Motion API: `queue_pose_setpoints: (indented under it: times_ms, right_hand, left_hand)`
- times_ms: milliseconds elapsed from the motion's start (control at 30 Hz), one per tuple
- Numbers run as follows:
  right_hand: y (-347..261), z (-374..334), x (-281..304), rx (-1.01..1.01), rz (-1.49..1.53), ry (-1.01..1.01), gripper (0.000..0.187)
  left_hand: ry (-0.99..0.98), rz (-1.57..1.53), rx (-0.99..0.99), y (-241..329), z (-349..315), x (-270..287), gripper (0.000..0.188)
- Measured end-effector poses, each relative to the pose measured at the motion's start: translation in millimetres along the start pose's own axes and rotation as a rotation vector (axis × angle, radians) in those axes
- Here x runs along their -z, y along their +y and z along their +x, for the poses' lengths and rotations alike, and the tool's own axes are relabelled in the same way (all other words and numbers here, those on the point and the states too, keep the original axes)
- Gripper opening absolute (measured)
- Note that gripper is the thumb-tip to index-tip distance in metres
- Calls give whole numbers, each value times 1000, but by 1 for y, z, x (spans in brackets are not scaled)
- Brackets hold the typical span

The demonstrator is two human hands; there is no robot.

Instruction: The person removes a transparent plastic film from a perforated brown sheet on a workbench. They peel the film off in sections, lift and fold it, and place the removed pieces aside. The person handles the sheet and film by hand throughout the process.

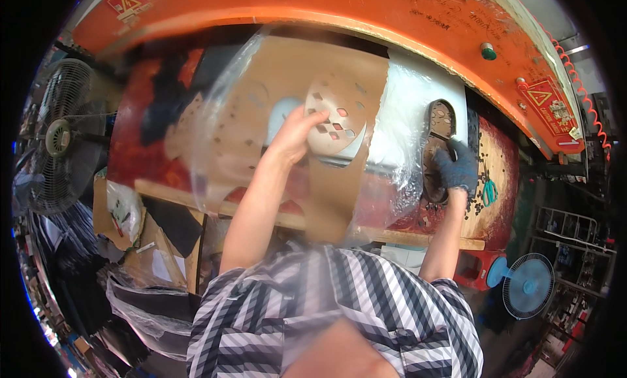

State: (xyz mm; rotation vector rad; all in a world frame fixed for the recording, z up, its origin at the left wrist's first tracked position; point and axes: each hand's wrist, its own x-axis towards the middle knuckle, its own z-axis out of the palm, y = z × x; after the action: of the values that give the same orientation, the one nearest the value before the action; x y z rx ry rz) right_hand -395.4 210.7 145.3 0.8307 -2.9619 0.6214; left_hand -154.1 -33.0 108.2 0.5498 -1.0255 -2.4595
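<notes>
Perforated beige piece point(321, 143) over brown sheet point(313, 64), pinched in bare left hand point(294, 135), thumb on top. Gloved right hand point(459, 169) on dark oblong frame point(429, 160) at right; cannot tell whether fingers grip it. Teal scissors point(489, 193) near that hand, on worn board point(500, 157).

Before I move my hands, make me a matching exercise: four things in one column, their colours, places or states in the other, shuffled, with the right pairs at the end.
Column one
1. Left hand
2. Right hand
3. Scissors
4. Machine panel

Column two
A. Orange, spanning the top of the picture
B. Gloved in dark blue, at a dark shoe-shaped form
C. Teal, lying to the right of the gloved fingers
D. Bare, with the thumb over a tan piece with diamond-shaped holes

Right pairs: 1-D, 2-B, 3-C, 4-A
</notes>
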Motion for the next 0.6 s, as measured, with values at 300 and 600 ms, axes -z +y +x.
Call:
queue_pose_setpoints:
  times_ms: [300,600]
  right_hand:
    - [-115,0,-67,629,82,-139,47]
    - [-117,36,-127,373,-27,-155,26]
  left_hand:
    - [40,199,53,-10,6,-2,36]
    - [67,47,13,-43,-64,-7,36]
